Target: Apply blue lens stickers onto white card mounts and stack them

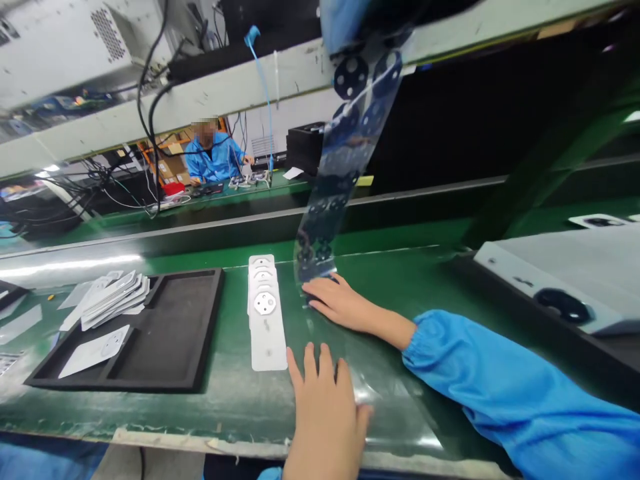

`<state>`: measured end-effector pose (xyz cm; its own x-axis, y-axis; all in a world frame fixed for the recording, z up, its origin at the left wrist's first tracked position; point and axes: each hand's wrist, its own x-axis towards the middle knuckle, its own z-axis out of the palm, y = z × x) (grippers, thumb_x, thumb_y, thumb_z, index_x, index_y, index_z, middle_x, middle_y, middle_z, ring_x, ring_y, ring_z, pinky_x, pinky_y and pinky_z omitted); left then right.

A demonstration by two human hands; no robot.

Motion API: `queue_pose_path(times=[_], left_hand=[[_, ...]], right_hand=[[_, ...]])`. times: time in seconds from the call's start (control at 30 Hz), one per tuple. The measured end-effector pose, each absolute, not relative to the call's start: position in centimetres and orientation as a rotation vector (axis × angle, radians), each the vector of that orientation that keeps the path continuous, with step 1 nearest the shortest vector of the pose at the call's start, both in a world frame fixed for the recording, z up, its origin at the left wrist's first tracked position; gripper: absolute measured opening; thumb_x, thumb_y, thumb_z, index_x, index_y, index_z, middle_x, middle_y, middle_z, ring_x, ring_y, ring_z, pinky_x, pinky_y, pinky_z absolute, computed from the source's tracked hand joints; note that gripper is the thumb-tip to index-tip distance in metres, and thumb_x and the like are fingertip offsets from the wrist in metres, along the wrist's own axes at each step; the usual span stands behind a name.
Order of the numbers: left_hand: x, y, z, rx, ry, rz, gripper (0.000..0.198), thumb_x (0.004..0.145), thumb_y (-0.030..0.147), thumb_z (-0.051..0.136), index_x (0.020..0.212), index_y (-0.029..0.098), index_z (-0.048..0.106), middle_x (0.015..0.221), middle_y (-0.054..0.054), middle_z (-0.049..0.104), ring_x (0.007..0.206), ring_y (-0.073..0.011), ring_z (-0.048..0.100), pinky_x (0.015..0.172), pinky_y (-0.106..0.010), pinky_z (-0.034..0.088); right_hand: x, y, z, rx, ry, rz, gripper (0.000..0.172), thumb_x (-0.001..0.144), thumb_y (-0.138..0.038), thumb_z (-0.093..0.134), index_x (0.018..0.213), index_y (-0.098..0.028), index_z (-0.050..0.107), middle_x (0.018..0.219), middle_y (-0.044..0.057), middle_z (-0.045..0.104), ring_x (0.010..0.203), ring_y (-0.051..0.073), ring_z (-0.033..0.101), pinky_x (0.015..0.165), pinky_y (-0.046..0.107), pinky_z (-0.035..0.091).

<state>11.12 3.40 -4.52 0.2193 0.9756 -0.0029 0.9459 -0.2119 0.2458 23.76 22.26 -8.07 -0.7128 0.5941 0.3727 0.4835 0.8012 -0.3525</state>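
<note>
Many white plates (116, 301) lie heaped over a black tray (177, 330), well left of the left grip (323, 410). An overlapping plate row (267, 337) lies on the table (233, 393) just beyond its outer fingers, which are spread, holding nothing visible. A clear film strip (327, 200) reaches the right grip (350, 308); whether that pinches it cannot be told.

You can read no text, brand or number here: the faint marks (266, 325) on the white cards (268, 343) just right of the black tray (170, 327), and the dark print on the sheet (9, 361) left of it, are too small to make out.
</note>
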Motion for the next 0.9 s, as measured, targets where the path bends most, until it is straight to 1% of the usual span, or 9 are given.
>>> queue_pose_path(times=[0.07, 0.13, 0.27, 0.37, 0.5, 0.63, 0.7, 0.77, 0.9], left_hand=[[11.0, 3.6, -4.6, 2.25, 1.894, 0.358, 0.032, 0.09, 0.044, 0.069, 0.11, 0.019, 0.069, 0.125, -0.012, 0.061, 0.131, -0.0369, 0.045, 0.115, -0.072, 0.022], [10.9, 4.1, -4.9, 2.221, 1.999, 0.484, 0.025, 0.091, 0.035, 0.066, 0.111, 0.02, 0.068, 0.123, -0.011, 0.061, 0.131, -0.0344, 0.044, 0.115, -0.068, 0.026], [10.5, 5.6, -6.2, 2.18, 2.261, 0.596, 0.056, 0.089, 0.021, 0.062, 0.143, 0.015, 0.049, 0.153, -0.016, 0.038, 0.144, -0.0404, 0.025, 0.112, -0.071, 0.025], [10.0, 6.5, -6.9, 2.174, 2.194, 0.651, 0.07, 0.086, 0.013, 0.058, 0.153, 0.014, 0.035, 0.159, -0.013, 0.029, 0.144, -0.0404, 0.024, 0.112, -0.067, 0.031], [9.5, 7.0, -6.3, 2.155, 1.922, 0.775, 0.073, 0.085, 0.002, 0.052, 0.154, 0.015, 0.032, 0.155, -0.01, 0.037, 0.139, -0.0298, 0.035, 0.115, -0.047, 0.036], [9.2, 7.0, -6.1, 2.036, 1.857, 0.824, 0.072, 0.086, -0.001, 0.048, 0.154, 0.015, 0.031, 0.149, -0.01, 0.045, 0.134, -0.0266, 0.041, 0.114, -0.044, 0.037], [9.2, 6.8, -6.7, 2.017, 1.845, 0.798, 0.072, 0.086, 0.0, 0.048, 0.155, 0.013, 0.029, 0.151, -0.01, 0.042, 0.139, -0.0296, 0.035, 0.117, -0.049, 0.033], [9.2, 6.6, -7.5, 2.043, 1.77, 0.786, 0.066, 0.088, 0.003, 0.046, 0.152, 0.012, 0.035, 0.155, -0.01, 0.038, 0.147, -0.0326, 0.023, 0.121, -0.056, 0.022], [9.1, 6.1, -7.6, 1.856, 1.461, 1.063, 0.061, 0.083, 0.005, 0.053, 0.143, 0.013, 0.049, 0.153, -0.012, 0.041, 0.151, -0.0352, 0.012, 0.123, -0.059, 0.0]], right_hand=[[23.9, 21.3, -7.8, -0.764, -2.553, 0.209, 0.035, 0.102, -0.02, 0.046, 0.136, -0.016, 0.055, 0.123, 0.016, 0.062, 0.119, 0.032, 0.056, 0.114, 0.07, 0.009], [24.0, 20.6, -7.7, -0.733, -2.565, 0.112, 0.036, 0.102, -0.019, 0.047, 0.138, -0.015, 0.05, 0.115, 0.015, 0.064, 0.111, 0.03, 0.059, 0.114, 0.07, 0.003], [24.3, 19.6, -7.4, -0.661, -2.51, 0.159, 0.015, 0.105, -0.021, 0.045, 0.117, -0.019, 0.053, 0.104, 0.007, 0.065, 0.1, 0.024, 0.063, 0.116, 0.062, -0.002], [24.6, 18.8, -6.7, -0.576, -2.498, 0.269, 0.009, 0.106, -0.02, 0.042, 0.107, -0.021, 0.05, 0.102, 0.003, 0.065, 0.094, 0.02, 0.064, 0.119, 0.058, 0.002], [25.0, 17.6, -5.6, -0.395, -2.569, 0.203, 0.015, 0.108, -0.016, 0.039, 0.116, -0.02, 0.051, 0.12, 0.01, 0.062, 0.12, 0.023, 0.054, 0.119, 0.054, 0.018], [25.4, 16.3, -4.6, -0.373, -2.627, 0.048, 0.023, 0.105, -0.011, 0.038, 0.103, -0.017, 0.06, 0.133, 0.017, 0.053, 0.135, 0.031, 0.039, 0.115, 0.06, 0.026], [25.9, 15.4, -3.9, -0.417, -2.682, 0.113, 0.024, 0.105, -0.013, 0.039, 0.097, -0.016, 0.061, 0.135, 0.017, 0.051, 0.137, 0.033, 0.036, 0.113, 0.061, 0.03], [26.5, 14.4, -2.8, -0.448, -2.709, 0.277, 0.022, 0.105, -0.018, 0.042, 0.093, -0.018, 0.061, 0.135, 0.015, 0.051, 0.137, 0.033, 0.035, 0.111, 0.058, 0.035], [27.3, 12.7, 0.2, -0.591, -2.521, 0.816, 0.025, 0.101, -0.037, 0.06, 0.082, -0.02, 0.061, 0.134, 0.009, 0.053, 0.127, 0.031, 0.047, 0.103, 0.046, 0.044]])
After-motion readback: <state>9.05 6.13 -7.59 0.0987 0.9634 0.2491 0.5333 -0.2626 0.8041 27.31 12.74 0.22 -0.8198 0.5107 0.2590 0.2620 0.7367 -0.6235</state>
